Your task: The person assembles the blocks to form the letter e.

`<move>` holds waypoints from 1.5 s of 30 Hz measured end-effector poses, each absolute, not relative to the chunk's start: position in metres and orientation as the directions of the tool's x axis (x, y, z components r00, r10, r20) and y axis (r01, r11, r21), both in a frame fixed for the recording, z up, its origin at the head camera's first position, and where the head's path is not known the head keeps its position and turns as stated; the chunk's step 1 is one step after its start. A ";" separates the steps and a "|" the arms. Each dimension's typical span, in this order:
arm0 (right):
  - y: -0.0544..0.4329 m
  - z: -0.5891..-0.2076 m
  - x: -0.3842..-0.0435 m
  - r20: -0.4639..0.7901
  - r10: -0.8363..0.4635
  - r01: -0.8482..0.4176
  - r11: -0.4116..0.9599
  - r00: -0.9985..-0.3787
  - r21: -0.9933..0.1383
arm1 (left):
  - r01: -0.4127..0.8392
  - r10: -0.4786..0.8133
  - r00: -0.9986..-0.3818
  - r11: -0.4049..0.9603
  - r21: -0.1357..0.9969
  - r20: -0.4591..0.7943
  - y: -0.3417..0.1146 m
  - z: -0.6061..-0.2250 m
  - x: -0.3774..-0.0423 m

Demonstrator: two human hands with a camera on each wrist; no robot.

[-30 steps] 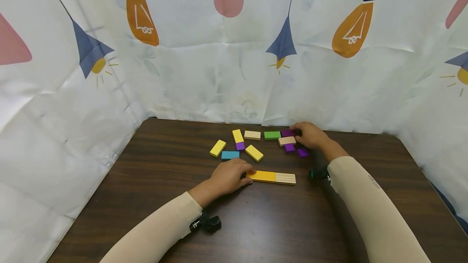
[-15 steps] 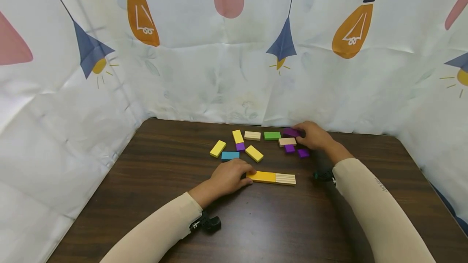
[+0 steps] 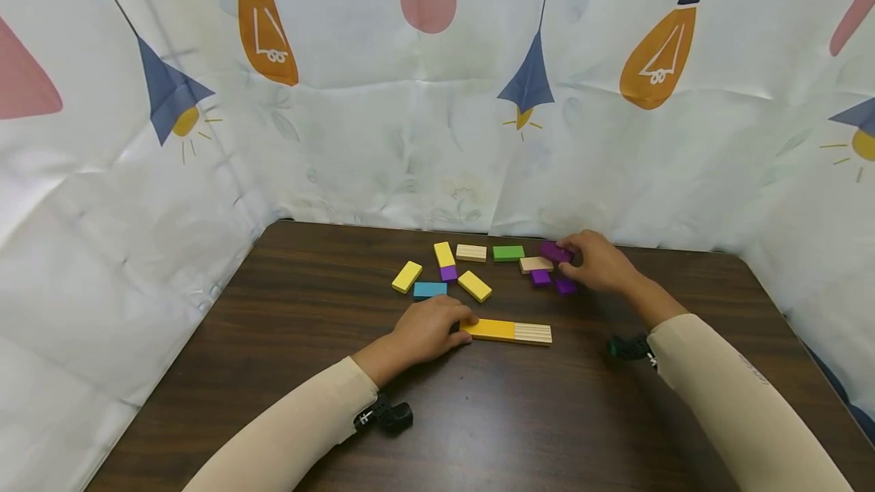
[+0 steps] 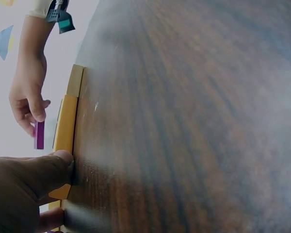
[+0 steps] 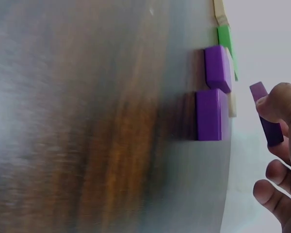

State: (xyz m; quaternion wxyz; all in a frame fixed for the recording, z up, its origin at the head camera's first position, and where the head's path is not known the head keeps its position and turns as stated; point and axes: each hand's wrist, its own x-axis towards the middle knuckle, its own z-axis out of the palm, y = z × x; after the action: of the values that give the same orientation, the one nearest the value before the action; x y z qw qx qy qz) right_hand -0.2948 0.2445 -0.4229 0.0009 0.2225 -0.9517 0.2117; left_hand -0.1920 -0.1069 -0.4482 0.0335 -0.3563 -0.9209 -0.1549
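Note:
My left hand (image 3: pixel 427 331) grips the left part of an orange block (image 3: pixel 495 330), thumb at its near side. A plain ribbed wooden block (image 3: pixel 533 334) continues the row, end to end with the orange one. Toward the table's far edge, my right hand (image 3: pixel 598 266) pinches a dark purple block (image 5: pixel 272 127) between thumb and fingers. The right wrist view has this block raised, apart from the others. Two more purple blocks (image 5: pixel 212 115) lie near that hand, beside a plain wooden block (image 3: pixel 536 265).
Left of the right hand lie a green block (image 3: pixel 509 253) and another wooden block (image 3: pixel 472 253). Several yellow blocks (image 3: pixel 407 277), a blue block (image 3: pixel 430 289) and a small purple piece (image 3: pixel 448 273) lie beyond the left hand. A printed curtain (image 3: pixel 437 158) hangs behind the dark table (image 3: pixel 465 431).
My right hand has drawn the purple block up and to the right, away from its spot beside the green block. The left hand stays in place on the orange block.

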 end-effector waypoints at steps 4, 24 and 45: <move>0.243 -0.422 -0.284 0.099 -0.413 -0.415 0.810 -0.905 -0.415 | 0.661 0.642 -0.748 0.704 0.258 0.166 -0.107 -0.449 -0.192; 0.237 -0.432 -0.228 0.139 -0.404 -0.421 0.791 -0.904 -0.443 | 0.666 0.643 -0.744 0.699 0.259 0.179 -0.106 -0.450 -0.192; 0.231 -0.448 -0.212 0.046 -0.412 -0.389 0.811 -0.910 -0.437 | 0.665 0.641 -0.746 0.700 0.262 0.180 -0.107 -0.449 -0.192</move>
State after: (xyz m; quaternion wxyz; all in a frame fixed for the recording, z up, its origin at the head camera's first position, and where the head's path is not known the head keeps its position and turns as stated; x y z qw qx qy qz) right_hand -0.2122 0.2310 -0.4485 -0.0254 0.2104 -0.9512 0.2242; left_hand -0.1915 -0.1065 -0.4492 0.0377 -0.3545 -0.9211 -0.1565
